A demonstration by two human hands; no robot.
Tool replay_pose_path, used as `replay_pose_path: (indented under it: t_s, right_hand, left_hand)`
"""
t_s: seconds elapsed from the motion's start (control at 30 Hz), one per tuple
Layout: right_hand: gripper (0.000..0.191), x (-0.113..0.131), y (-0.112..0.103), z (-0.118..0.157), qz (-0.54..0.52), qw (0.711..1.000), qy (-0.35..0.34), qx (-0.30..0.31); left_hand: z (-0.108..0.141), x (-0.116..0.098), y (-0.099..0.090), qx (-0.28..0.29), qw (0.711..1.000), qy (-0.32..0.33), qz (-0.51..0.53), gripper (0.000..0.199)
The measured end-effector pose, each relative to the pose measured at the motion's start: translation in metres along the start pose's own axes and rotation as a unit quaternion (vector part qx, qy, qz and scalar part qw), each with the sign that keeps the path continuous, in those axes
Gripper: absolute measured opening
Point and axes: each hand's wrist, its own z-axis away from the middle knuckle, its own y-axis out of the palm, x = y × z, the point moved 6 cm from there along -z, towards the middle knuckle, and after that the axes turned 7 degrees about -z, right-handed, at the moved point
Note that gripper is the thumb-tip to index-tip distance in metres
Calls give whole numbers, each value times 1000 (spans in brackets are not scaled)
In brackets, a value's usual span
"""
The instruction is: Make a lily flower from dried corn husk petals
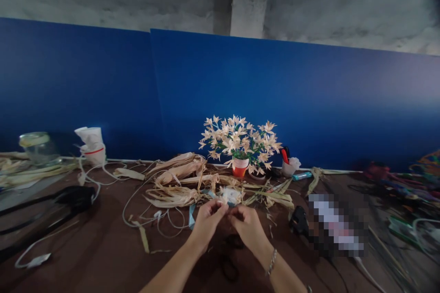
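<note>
My left hand (210,216) is closed at the middle of the brown table (113,256), its thumb and fingertips pinched on something small and pale that I cannot make out. Close beside it on the right, my right hand (245,222) has its fingers bent together; whatever they hold is too small to tell. A bracelet circles the right wrist. Just beyond both fingertips lies a whitish packet (231,195), partly covered. Dried corn husks (175,197) are heaped behind and to the left of the hands. Behind them stands a red and white cup (239,167) with pale husk-like flowers (235,135).
White cables (129,210) loop on the left, near a black strap-like object (74,199). A glass jar (36,146) and tissue-filled cup (93,149) stand at the back left. On the right are a black plug (299,220), a blue tube (302,176) and tangled coloured material (395,178).
</note>
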Motion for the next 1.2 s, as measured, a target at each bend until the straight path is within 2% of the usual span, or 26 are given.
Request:
replay_pose_path:
  t_s: [0.13, 0.27, 0.43, 0.53, 0.67, 0.73, 0.77, 0.83, 0.93, 1.0, 1.03, 1.1, 1.2]
  right_hand:
    - [12, 4, 0, 2, 3, 1000, -23, -17]
    - [14, 2, 1, 2, -17, 999, -7, -28]
    - [16, 0, 0, 0, -31, 999, 9, -31]
    - [19, -1, 1, 0, -27, 999, 6, -37]
    - [20, 11, -2, -1, 30, 999, -16, -5]
    - [19, 27, -14, 0, 100, 994, -40, 16]
    - [18, 35, -27, 2, 151, 988, -39, 6]
    - [16, 50, -60, 8, 289, 957, -26, -25]
    - [16, 60, -121, 25, 485, 866, 42, -111]
    - [19, 54, -151, 40, 567, 805, 101, -143]
    - [21, 46, -161, 47, 593, 780, 141, -140]
    - [27, 29, -170, 59, 615, 751, 198, -134]
    - [28, 10, -169, 65, 613, 747, 218, -132]
  left_hand:
    - [0, -1, 1, 5, 1000, -5, -10, 27]
    - [1, -1, 5, 21, 1000, 6, -1, 27]
    - [6, 5, 9, -9, 998, -20, 57, 26]
    - [7, 9, 13, -9, 996, -36, 84, 27]
    - [6, 13, 12, -3, 992, -52, 111, 25]
    - [5, 13, 9, -11, 993, -58, 107, 26]
    - [5, 13, 8, -16, 993, -66, 101, 27]
    - [7, 12, 6, -24, 991, -90, 92, 28]
    - [10, 9, 9, -12, 988, -118, 96, 32]
    - [12, 8, 12, -7, 986, -127, 105, 32]
    - [12, 8, 13, -7, 985, -131, 108, 32]
    - [12, 10, 13, -12, 984, -138, 111, 32]
    - [11, 10, 13, -14, 985, -129, 111, 30]
